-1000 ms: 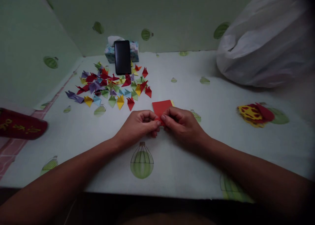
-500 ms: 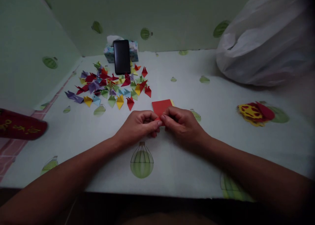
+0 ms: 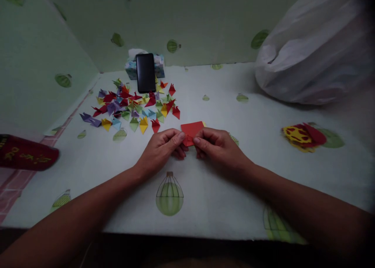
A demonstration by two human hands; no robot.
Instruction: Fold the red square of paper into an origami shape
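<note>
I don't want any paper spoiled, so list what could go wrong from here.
The left hand and right hand hold a small folded red paper in their fingers; an uneven pull might crease or tear it.

The red square lies just beyond the fingers, so a brush could shift it.

The phone appears to lean on the tissue box; if it slipped, it might crush nearby folded paper pieces.
</note>
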